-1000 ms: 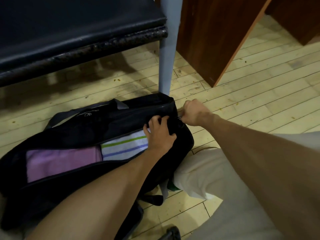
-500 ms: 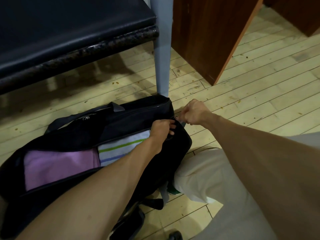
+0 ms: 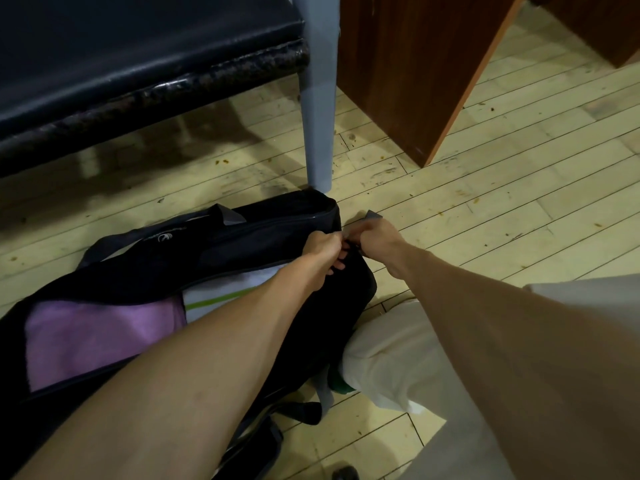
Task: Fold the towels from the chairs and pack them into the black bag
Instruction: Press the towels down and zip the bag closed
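The black bag [image 3: 242, 244] lies on the wooden floor with its long top opening unzipped. Inside it a folded purple towel [image 3: 90, 337] lies at the left and a white towel with a green stripe [image 3: 221, 296] beside it. My left hand [image 3: 323, 249] pinches the bag's right end at the zipper. My right hand [image 3: 375, 237] grips a grey tab on the same end, its knuckles almost touching the left hand. The zipper pull itself is hidden between my fingers.
A dark padded chair seat [image 3: 138, 64] and its grey leg [image 3: 317, 133] stand just behind the bag. A brown wooden cabinet [image 3: 415, 81] is at the back right. My knee in light trousers [image 3: 398, 358] rests against the bag's right end.
My left hand has slid from the bag's top edge to its right end, meeting the right hand at the zipper. The view has shifted slightly.
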The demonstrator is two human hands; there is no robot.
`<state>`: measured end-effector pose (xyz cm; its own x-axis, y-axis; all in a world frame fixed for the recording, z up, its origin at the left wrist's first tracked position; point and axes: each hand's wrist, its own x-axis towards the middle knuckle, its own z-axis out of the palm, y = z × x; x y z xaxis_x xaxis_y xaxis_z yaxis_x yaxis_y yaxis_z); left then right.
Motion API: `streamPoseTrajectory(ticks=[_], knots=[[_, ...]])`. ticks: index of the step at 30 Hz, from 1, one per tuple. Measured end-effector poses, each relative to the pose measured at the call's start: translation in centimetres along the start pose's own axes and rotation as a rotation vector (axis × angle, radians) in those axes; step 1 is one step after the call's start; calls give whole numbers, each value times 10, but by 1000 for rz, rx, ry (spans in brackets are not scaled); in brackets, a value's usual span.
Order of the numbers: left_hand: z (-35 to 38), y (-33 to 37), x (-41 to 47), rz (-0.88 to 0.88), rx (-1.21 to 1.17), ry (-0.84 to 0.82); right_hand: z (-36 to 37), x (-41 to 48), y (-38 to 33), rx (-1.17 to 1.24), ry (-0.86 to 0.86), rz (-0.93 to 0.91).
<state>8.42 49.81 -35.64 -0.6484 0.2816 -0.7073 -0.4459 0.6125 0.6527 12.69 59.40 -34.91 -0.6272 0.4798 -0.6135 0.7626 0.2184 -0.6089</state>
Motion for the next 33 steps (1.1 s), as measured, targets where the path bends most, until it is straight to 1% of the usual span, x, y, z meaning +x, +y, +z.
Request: streamPoseTrajectory(ticks=[2,6,9,13,15,17,19,22,24,26,28,31,33], knots=[[-1,-3,1,-4,4,3,2,6,4,155,-20,72],[-2,-11,1,28,38,-3,0,5,1,336,-68,180],[0,-14,0,83,65,13,0,4,3,418,-66,212],[0,-15,2,148,180,51,-1,-3,4,561,-123,238],[-3,-15,1,183,230,40,-1,-5,2,577,-145,226],[-9,-14,-2,248,326,36,2,-5,0,552,-124,239],[-17,-12,-5,326,462,24,5,-3,-2,491,-93,257],[-30,-9,-8,396,621,21,9,-3,-8,351,-104,275],[-37,-8,-11,423,617,-1,12,-4,-14,336,-198,295],[-41,-6,-16,471,622,-2,12,-5,-20,397,-328,301],[-44,-6,-21,516,638,11,10,-2,-22,461,-407,290],[-44,-5,-25,507,584,-40,5,3,-21,549,-415,329],[-41,-5,-26,494,601,-44,5,4,-19,587,-378,357]])
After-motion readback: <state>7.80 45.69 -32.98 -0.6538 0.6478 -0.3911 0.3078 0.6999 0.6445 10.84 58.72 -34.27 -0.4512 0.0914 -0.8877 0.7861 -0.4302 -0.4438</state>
